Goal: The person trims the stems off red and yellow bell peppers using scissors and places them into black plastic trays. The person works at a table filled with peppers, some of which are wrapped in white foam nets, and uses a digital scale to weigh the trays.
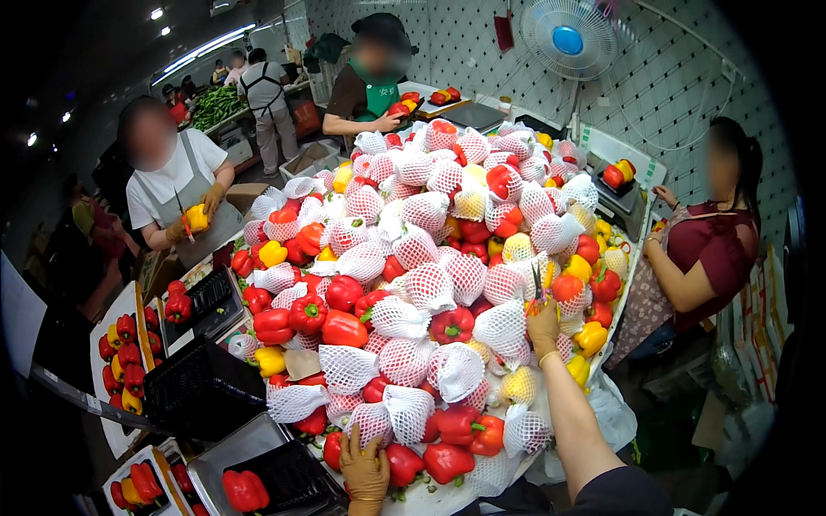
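A large heap of red and yellow bell peppers covers the table before me, many in white foam net sleeves. My right hand (544, 327), in a tan glove, grips scissors (537, 284) with their dark blades pointing up, over the heap's right side. My left hand (365, 467), also gloved, lies at the near edge with its fingertips at a netted red pepper (370, 424). Whether it holds anything beneath the palm is hidden. Beside it are a bare red pepper (332, 450) on the left and another red pepper (404, 464) on the right.
At left, a black tray (284, 480) with one red pepper (245, 491) sits on a metal scale. Black crates (200, 384) stand behind it. Co-workers stand around the table; one person (184, 187) trims a yellow pepper (197, 218). A fan (568, 40) stands behind.
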Demonstrator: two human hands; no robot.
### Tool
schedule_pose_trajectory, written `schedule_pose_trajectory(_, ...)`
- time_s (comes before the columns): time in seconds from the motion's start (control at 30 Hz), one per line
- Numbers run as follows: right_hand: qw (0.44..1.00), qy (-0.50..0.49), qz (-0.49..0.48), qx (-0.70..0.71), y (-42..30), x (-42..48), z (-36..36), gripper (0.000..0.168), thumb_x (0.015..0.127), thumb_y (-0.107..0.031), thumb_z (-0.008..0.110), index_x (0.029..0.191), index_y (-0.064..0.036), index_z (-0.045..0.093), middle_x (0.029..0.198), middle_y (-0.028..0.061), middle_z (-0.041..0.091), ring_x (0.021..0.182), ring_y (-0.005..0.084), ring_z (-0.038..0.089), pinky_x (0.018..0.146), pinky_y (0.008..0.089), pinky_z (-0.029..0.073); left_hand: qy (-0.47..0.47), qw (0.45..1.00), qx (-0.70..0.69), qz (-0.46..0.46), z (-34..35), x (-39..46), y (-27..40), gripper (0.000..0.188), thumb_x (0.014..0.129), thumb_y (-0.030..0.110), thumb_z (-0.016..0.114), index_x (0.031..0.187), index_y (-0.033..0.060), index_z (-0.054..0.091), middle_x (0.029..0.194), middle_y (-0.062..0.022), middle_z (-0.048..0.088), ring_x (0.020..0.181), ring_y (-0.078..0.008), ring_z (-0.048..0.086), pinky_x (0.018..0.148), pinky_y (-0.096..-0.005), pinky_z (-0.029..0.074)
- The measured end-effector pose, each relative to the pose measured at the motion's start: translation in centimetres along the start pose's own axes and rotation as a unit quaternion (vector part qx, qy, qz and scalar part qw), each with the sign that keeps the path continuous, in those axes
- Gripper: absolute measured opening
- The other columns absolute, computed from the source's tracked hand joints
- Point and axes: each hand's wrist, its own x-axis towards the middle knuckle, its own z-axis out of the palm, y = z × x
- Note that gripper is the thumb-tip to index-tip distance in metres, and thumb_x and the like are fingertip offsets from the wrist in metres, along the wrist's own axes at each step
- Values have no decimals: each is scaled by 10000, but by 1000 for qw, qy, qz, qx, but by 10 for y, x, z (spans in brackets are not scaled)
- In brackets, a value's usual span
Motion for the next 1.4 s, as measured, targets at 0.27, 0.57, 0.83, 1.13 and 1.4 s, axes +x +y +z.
schedule_pose_trajectory(0.27, 744, -254, 108, 609, -64, -65, -98, 445, 831, -271, 694, 1137, -15, 495, 1055, 126, 579, 988, 240, 561, 889, 335, 435, 73, 920, -366, -116, -2, -1, -10, 527, 786, 193, 697, 1247, 36, 494, 1338, -164, 461, 1238, -317, 437, 1059, -405, 319)
schedule_pose_trajectory(0.57, 736, -525, -73, 421, -141, -228, -109, 420, 833, -96, 667, 1172, 10, 443, 1107, 154, 593, 1033, 217, 580, 895, 318, 461, -7, 735, -663, -142, -38, -9, 79, 904, 816, 559, 630, 1460, 131, 161, 1381, -114, 380, 1233, -242, 450, 1018, -398, 383)
schedule_pose_trajectory(0.83, 647, -591, -66, 477, -205, -244, -147, 393, 822, -182, 722, 1075, -10, 475, 1168, 133, 593, 1051, 176, 559, 899, 311, 460, 92, 534, -791, -284, -70, -39, 70, 601, 893, 532, 529, 1379, 246, 322, 1354, -32, 445, 1219, -269, 487, 956, -460, 467)
schedule_pose_trajectory(1.13, 650, -585, -90, 477, -198, -265, -159, 855, 557, -319, 915, 1176, -63, 384, 1206, 93, 501, 1102, 183, 508, 953, 343, 425, 19, 771, -615, -166, -88, -52, 88, 1096, 658, 169, 860, 1444, 201, 97, 1411, -106, 290, 1274, -259, 400, 1043, -404, 391)
schedule_pose_trajectory(1.4, 683, -519, 28, 514, -186, -273, -156, 395, 797, -215, 750, 1024, -33, 484, 912, 35, 577, 849, 96, 548, 751, 256, 449, 67, 784, -611, -87, -100, -54, 92, 1033, 625, 135, 860, 1406, 123, 184, 1375, -143, 342, 1229, -266, 448, 1046, -378, 376)
